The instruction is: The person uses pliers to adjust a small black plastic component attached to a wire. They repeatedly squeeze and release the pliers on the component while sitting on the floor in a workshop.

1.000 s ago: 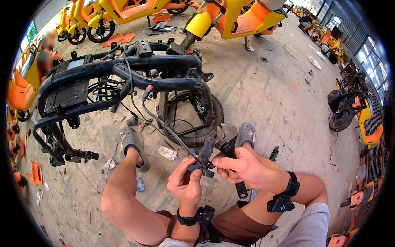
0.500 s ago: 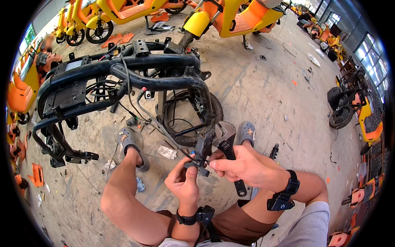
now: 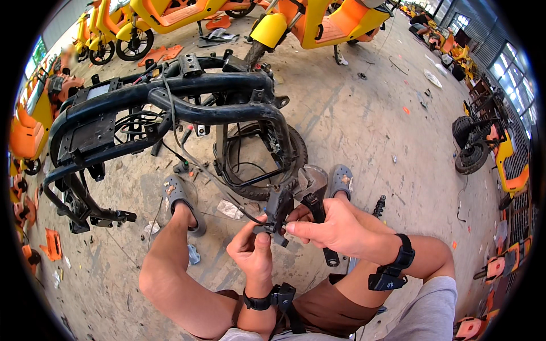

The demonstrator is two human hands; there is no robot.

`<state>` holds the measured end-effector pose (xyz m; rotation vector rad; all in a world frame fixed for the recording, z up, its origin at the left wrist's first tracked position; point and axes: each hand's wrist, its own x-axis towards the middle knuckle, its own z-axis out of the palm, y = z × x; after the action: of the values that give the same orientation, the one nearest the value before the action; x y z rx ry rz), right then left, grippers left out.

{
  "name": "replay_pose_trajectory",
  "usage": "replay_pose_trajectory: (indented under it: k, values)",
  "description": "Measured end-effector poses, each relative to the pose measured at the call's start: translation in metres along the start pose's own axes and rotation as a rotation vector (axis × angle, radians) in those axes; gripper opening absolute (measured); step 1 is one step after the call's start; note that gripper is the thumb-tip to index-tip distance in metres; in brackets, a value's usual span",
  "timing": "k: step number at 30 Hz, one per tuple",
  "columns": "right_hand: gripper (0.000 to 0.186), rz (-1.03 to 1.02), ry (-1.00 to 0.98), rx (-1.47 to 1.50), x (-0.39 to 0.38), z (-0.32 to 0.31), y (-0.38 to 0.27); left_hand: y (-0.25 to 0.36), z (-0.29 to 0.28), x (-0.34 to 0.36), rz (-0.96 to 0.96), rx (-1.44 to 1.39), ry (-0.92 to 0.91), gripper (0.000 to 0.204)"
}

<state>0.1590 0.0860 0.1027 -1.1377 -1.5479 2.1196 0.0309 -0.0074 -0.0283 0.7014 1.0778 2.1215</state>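
Observation:
Between my knees, my left hand (image 3: pixel 252 250) is closed with thumb and fingertips on a small black block-shaped part (image 3: pixel 278 209), which looks like a brake caliper. A thin dark cable (image 3: pixel 219 186) runs to it from the black frame (image 3: pixel 210 85). My right hand (image 3: pixel 335 227) wraps round a black adjustable wrench (image 3: pixel 312 187), its jaws pointing up and away from me. The thumb and index finger of that hand also reach the right side of the caliper. What those fingertips pinch is too small to tell.
A tyred wheel (image 3: pixel 301 150) lies beneath the frame's near end. A black coil shock absorber (image 3: pixel 379 207) rests right of my right knee. Yellow and orange scooters (image 3: pixel 335 31) stand at the back. Orange panels (image 3: pixel 52 244) and scraps litter the concrete floor.
The wrench and the caliper have shifted very slightly in my hands. The view has moved a little; both hands keep their hold.

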Motion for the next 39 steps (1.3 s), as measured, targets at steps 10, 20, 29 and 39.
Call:
replay_pose_trajectory:
  k: [10, 20, 29, 39]
  values:
    - [0.018, 0.013, -0.028, 0.067, -0.002, -0.002, -0.002, 0.011, 0.019, 0.005, -0.098, -0.279, 0.018, 0.040]
    - [0.016, 0.111, -0.099, 0.442, -0.001, -0.008, 0.000, 0.011, 0.009, 0.019, -0.299, -0.529, 0.046, 0.030]
    - [0.041, -0.194, 0.214, -0.079, -0.001, 0.007, 0.009, 0.012, 0.016, 0.012, -0.305, -0.574, 0.016, 0.033]
    - [0.040, -0.160, 0.175, -0.432, -0.006, 0.000, -0.011, 0.013, 0.011, 0.014, -0.356, -0.607, -0.206, 0.034]
